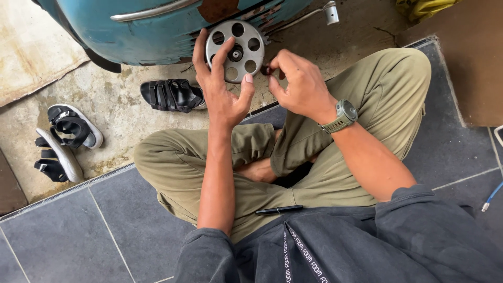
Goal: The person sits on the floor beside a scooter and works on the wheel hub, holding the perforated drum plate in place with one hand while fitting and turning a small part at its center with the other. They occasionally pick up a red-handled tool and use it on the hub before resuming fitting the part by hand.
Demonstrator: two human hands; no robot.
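Observation:
My left hand point(220, 84) rests with spread fingers against a round grey metal disc point(250, 37) with several holes, mounted on the side of a blue scooter body point(157, 29). My right hand point(298, 84), with a green watch on its wrist, pinches a small dark part point(266, 69) just to the right of the disc's lower edge. What the small part is cannot be made out. I sit cross-legged in olive trousers on dark tiles.
A black pen point(279, 210) lies on my lap. One black sandal point(173, 95) lies under the scooter, two more sandals point(65, 137) at the left on concrete. A chrome kick lever point(314, 14) juts out at the upper right. A blue cable point(492, 196) lies at the right edge.

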